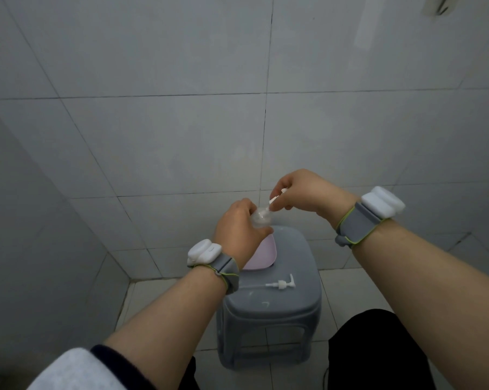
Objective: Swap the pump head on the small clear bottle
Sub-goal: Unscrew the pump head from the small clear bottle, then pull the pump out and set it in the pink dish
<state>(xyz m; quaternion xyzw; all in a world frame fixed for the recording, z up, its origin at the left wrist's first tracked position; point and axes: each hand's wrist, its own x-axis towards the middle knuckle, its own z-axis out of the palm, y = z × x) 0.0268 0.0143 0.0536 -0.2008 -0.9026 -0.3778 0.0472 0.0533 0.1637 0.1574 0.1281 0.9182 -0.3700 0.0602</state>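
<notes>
My left hand (237, 229) is wrapped around the small clear bottle (261, 218), holding it up above the stool with its mouth tilted to the right. Just right of it, my right hand (296, 194) pinches a white pump head (275, 199) at the bottle's mouth. That pump's tip meets the bottle neck, and my fingers hide most of it. A second white pump head (281, 284) with a long clear tube lies flat on the grey stool top (294, 260), nozzle to the right.
A pink dish (261, 256) rests on the far left part of the stool, partly behind my left wrist. Tiled walls stand close at left and ahead. My dark-trousered knees flank the stool on the tiled floor.
</notes>
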